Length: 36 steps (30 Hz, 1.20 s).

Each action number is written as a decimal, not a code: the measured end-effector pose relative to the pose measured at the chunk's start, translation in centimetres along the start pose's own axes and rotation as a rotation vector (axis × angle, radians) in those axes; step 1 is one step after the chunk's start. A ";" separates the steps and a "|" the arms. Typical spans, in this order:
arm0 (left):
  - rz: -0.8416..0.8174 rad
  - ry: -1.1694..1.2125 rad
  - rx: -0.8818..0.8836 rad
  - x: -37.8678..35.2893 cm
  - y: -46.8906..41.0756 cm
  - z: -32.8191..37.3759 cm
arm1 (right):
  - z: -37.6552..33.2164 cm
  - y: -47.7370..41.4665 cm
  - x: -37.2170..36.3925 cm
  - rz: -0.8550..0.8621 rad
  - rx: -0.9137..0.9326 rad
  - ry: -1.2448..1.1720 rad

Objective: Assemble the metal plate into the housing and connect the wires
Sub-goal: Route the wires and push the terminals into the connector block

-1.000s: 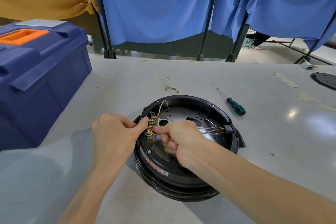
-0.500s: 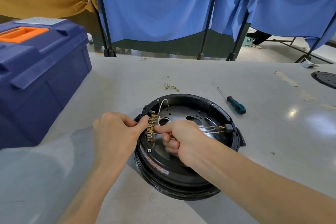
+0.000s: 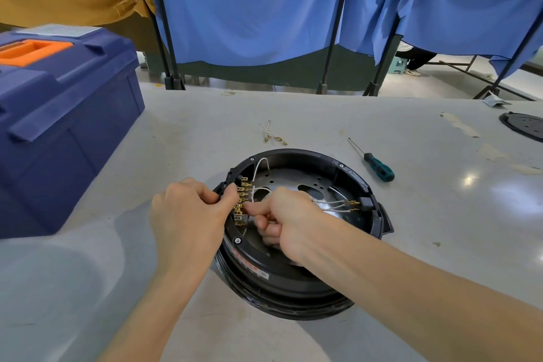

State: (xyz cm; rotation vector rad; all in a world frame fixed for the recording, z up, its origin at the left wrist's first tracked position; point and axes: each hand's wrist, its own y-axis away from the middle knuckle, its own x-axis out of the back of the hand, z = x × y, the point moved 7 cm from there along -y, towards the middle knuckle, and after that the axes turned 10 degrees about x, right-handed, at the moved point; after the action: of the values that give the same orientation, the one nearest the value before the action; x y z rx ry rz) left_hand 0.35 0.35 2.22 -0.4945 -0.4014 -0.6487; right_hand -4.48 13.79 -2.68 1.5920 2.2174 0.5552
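Grey table (image 3: 440,229): fills the lower frame, the job at its centre.
Curtains (image 3: 249,9): blue, hung across the top of the frame.
Toolbox (image 3: 58,126): navy, lid down, at left, well apart from the work.
Housing (image 3: 293,282): black and round, open side up, centre frame, under both hands.
Plate (image 3: 293,182): metal, seated inside the housing; the right hand (image 3: 288,220) covers its lower part.
Left hand (image 3: 188,214): fingers curled at the housing's left rim, thumb pressed to the terminals (image 3: 245,185).
Right hand: reaches across the plate, fist curled, thumb and forefinger pinching what looks like one of the wires (image 3: 335,206) at the terminals.
Screwdriver (image 3: 379,167): green handle, lying idle to the upper right of the housing.
Terminals: brass row running up and down the frame on the housing's left inner wall, squeezed between the two hands. The right hand's push would likely go leftward, across the row's long axis, with the left thumb bracing.
Wires: white; a pair at right reach the rim, one loops at top, and a spare bundle (image 3: 273,135) lies on the table above.
Hidden: the pinched connector and its tab sit behind fingertips, so whether it is seated cannot be told.
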 end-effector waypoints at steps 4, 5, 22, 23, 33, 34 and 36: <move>-0.002 0.017 0.008 0.0 0.0 0.1 | -0.3 -0.2 -0.3 0.055 0.011 -0.002; -0.002 0.015 0.011 0.0 0.0 0.1 | -0.4 -0.3 -0.4 0.052 0.016 0.002; -0.031 0.063 0.032 -0.1 -0.1 -0.2 | -0.9 -0.7 0.4 -0.056 -0.002 0.087; -0.032 0.061 0.030 -0.2 -0.1 -0.2 | -1.0 -0.8 0.4 -0.021 0.008 0.095; -0.039 0.065 0.028 -0.2 -0.2 -0.3 | -1.0 -0.2 0.2 -0.079 0.010 0.061; -0.040 0.075 0.033 -0.1 -0.3 -0.4 | -1.0 0.0 0.3 -0.118 0.003 0.044; -0.038 0.087 0.044 0.0 -0.3 -0.5 | -0.9 0.4 0.4 -0.169 -0.010 0.004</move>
State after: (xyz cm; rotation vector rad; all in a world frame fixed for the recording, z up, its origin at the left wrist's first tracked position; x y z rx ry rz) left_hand 0.23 -0.18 1.89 -0.4165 -0.3429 -0.6939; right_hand -4.76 14.22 -1.76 1.3820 2.3204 0.5200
